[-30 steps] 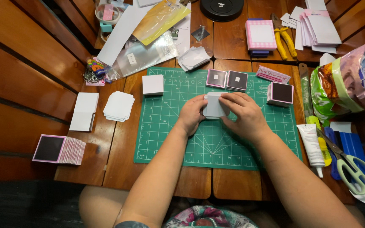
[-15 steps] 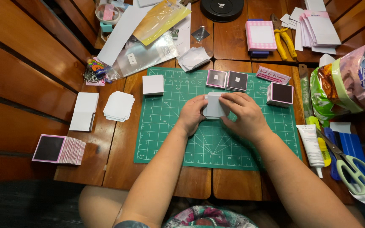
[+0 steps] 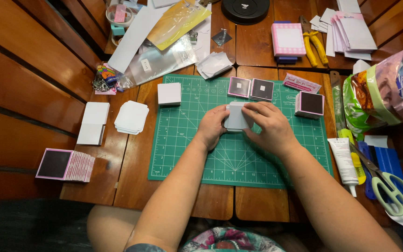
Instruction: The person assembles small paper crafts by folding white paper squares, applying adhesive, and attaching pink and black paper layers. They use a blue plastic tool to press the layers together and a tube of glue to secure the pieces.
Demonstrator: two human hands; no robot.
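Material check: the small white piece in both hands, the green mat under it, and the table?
White piece: looks like matte card or thick paper, flat with crisp edges; held between left hand and right hand. Green mat: probably a rubbery or vinyl cutting mat, matte with a printed white grid. Table: wood planks, glossy reddish-brown, with visible grain and seams.

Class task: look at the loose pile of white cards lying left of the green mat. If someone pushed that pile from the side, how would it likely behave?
The white cards lie fanned and unbound, so a push would probably slide them apart. They look thin, so likely light and a little bendy. Lying flat on the wooden table, they should not roll or tip.
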